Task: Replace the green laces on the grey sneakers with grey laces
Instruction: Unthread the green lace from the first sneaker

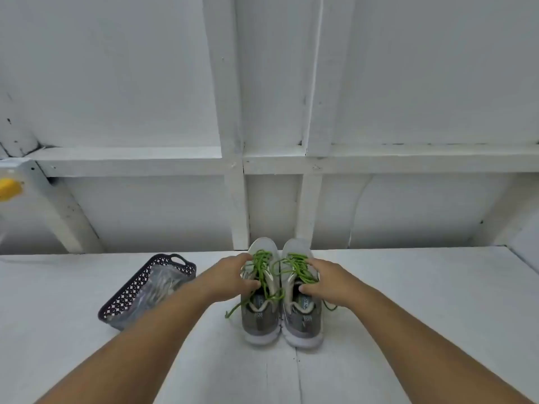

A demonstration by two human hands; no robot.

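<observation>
White boards make up the table [408, 287], bare at its near edge where both forearms reach in. Just beyond, two grey sneakers [261, 319] stand side by side in the middle, touching, heels toward the person and toes toward the wall. The left hand [233, 277] grips the left shoe from its outer side, thumb at the collar and fingers curled over the lacing; the right hand [326, 281] holds the right shoe the same way. Green laces [262, 269] are threaded in both shoes, their loose ends trailing onto the table, so the job looks barely begun: the hands seem to be steadying or positioning the pair. Next, one shoe needs its lace drawn out eyelet by eyelet. To the left sits a dark basket [163, 269] holding a clear packet, probably the grey laces, though I cannot tell. Farther off, the white plank wall [408, 83] closes the scene.
</observation>
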